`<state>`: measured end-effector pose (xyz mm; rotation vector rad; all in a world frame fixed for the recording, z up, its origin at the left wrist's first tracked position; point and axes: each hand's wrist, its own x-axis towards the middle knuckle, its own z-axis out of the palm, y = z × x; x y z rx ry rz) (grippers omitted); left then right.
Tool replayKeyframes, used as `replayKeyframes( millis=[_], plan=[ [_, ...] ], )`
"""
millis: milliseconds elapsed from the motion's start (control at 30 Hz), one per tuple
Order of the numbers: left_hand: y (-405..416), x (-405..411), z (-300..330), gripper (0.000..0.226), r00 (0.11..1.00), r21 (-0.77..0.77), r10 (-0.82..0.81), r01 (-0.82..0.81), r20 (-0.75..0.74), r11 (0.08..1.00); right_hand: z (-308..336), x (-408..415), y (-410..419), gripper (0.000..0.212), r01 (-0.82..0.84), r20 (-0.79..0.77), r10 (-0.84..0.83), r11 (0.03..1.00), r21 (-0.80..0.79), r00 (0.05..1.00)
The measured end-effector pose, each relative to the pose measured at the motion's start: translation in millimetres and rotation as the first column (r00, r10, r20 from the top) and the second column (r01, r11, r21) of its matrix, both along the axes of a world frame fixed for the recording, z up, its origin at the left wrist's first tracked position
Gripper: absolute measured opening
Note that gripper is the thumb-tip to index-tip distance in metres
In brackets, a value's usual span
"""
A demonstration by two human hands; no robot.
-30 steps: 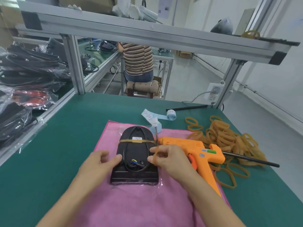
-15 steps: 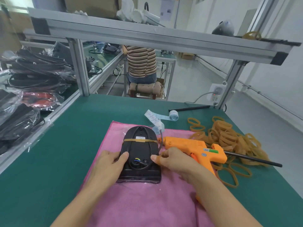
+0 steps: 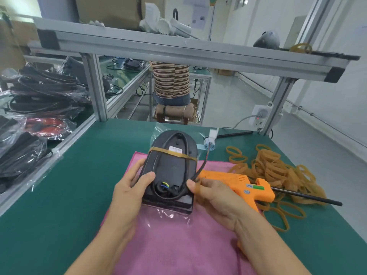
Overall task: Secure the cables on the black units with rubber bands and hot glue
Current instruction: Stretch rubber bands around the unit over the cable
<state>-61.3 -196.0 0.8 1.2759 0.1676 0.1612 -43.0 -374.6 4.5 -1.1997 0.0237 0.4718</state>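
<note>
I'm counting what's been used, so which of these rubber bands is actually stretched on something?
The rubber band wrapped across the upper part of the black unit, pinning its cable. The others lie slack in the pile of rubber bands on the green table.

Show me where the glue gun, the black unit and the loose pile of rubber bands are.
glue gun (image 3: 248, 185): head view, on the orange body near the label.
black unit (image 3: 170, 171): head view, on its flat back below the band.
pile of rubber bands (image 3: 278, 169): head view, on the middle of the heap.
</note>
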Motion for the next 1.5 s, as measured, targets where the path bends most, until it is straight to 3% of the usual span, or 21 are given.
replayKeyframes(
  millis=[233, 400, 500, 600, 633, 667, 700, 767, 867, 933, 1000, 1133, 1267, 1367, 1433, 1500],
  plan=[
    [-9.7, 3.2, -9.4, 0.043, 0.976, -0.081, 0.214, -0.211, 0.03, 0.974, 7.2, 7.1, 9.3, 0.035, -0.107, -0.087, 0.108, 0.994, 0.01, 0.99],
    [-6.2, 6.0, -11.4, 0.046, 0.973, -0.082, 0.201, -0.192, 0.117, 0.978, 8.8, 9.6, 12.7, 0.053, -0.179, -0.067, 0.177, 0.984, -0.023, 0.982],
    [-6.0, 8.8, -10.5, 0.044, 0.981, -0.084, 0.168, -0.161, 0.095, 0.983, 8.4, 10.9, 14.4, 0.06, -0.147, -0.086, 0.148, 0.989, 0.014, 0.985],
    [-5.1, 8.6, -2.8, 0.035, 0.992, -0.074, 0.113, -0.108, 0.059, 0.991, 6.5, 12.0, 18.5, 0.035, -0.068, -0.073, 0.068, 0.998, -0.003, 0.995],
    [-4.2, 6.3, -1.3, 0.03, 0.982, 0.076, 0.163, -0.171, 0.092, 0.982, 5.7, 12.3, 20.3, 0.022, -0.035, -0.07, 0.035, 0.999, -0.009, 0.997],
    [-4.4, 3.2, 0.2, 0.027, 0.953, 0.299, 0.239, -0.287, 0.188, 0.91, 5.2, 12.6, 22.2, 0.013, -0.006, -0.063, 0.005, 1.0, -0.017, 0.998],
    [-6.6, -2.1, 1.9, 0.025, 0.903, 0.475, 0.273, -0.409, 0.331, 0.779, 4.6, 13.0, 23.9, 0.01, 0.02, -0.048, -0.022, 0.999, -0.03, 0.999],
    [-23.1, -11.8, 0.6, 0.021, 0.828, 0.615, 0.154, -0.513, 0.54, 0.599, 4.0, 14.0, 28.1, 0.011, 0.076, 0.005, -0.076, 0.996, -0.045, 0.997],
    [-50.2, -19.7, -7.7, 0.017, 0.831, 0.75, -0.001, -0.502, 0.557, 0.431, 1.3, 13.5, 36.4, 0.03, 0.185, 0.053, -0.185, 0.983, -0.002, 0.981],
    [-54.4, -13.2, -10.1, 0.02, 0.845, 0.794, 0.026, -0.512, 0.534, 0.329, 0.2, 12.7, 41.1, 0.038, 0.256, 0.067, -0.257, 0.966, 0.018, 0.964],
    [-56.0, -7.2, -8.7, 0.03, 0.855, 0.812, 0.068, -0.511, 0.514, 0.283, -1.4, 11.3, 44.6, 0.039, 0.319, 0.091, -0.323, 0.946, 0.052, 0.942],
    [-60.1, -1.1, -5.8, 0.034, 0.814, 0.753, 0.12, -0.573, 0.568, 0.322, -1.6, 7.1, 51.2, 0.035, 0.394, 0.127, -0.401, 0.916, 0.079, 0.907],
    [-57.0, 2.3, -8.2, 0.031, 0.828, 0.743, 0.108, -0.544, 0.549, 0.39, -3.0, 9.5, 49.6, 0.032, 0.422, 0.111, -0.431, 0.902, 0.097, 0.896],
    [-55.8, 4.0, -4.6, 0.016, 0.825, 0.748, 0.127, -0.555, 0.55, 0.364, -2.2, 6.7, 55.5, 0.028, 0.448, 0.151, -0.455, 0.89, 0.078, 0.877],
    [-51.5, 5.0, -7.6, 0.009, 0.821, 0.748, 0.13, -0.562, 0.555, 0.354, -0.3, 6.8, 58.1, 0.014, 0.507, 0.114, -0.514, 0.858, 0.084, 0.85],
    [-40.4, 8.0, -13.9, 0.029, 0.852, 0.748, 0.195, -0.521, 0.486, 0.411, 5.1, 9.3, 55.4, 0.002, 0.55, 0.074, -0.555, 0.832, 0.078, 0.829]
  ],
)
